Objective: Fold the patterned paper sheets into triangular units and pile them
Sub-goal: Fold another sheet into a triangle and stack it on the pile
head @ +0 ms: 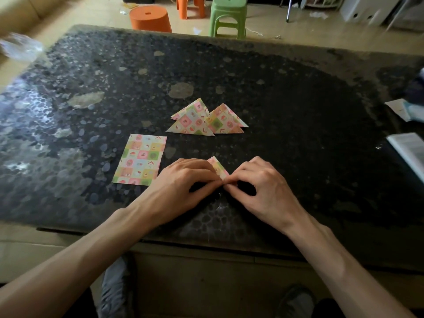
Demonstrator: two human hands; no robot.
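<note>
1. Your left hand (183,175) and right hand (259,180) meet fingertip to fingertip at the near middle of the surface (298,111). Both have curled fingers and pinch the unit (218,167) between them.
2. The unit is mostly hidden. Only a patterned triangular tip shows above your fingers, so I cannot tell how many folds it carries.
3. The pile (206,120) lies beyond your hands and apart from the unit, its triangles overlapping loosely rather than stacked square.
4. One flat sheet (140,159) lies unfolded just beside your left hand, on its outer side.
5. Judgement: the step in hand is setting a crease. Line up the edges before you press. Pin one side with the left hand and run the right thumb along the fold against the surface, not in the air.
6. Risk: thin paper is likely to skew if both hands pull at once. A crooked crease would probably give a triangle that sits badly on the pile.
7. Progress, as judged: several units are done, one is in hand and at least one sheet is waiting.
</note>
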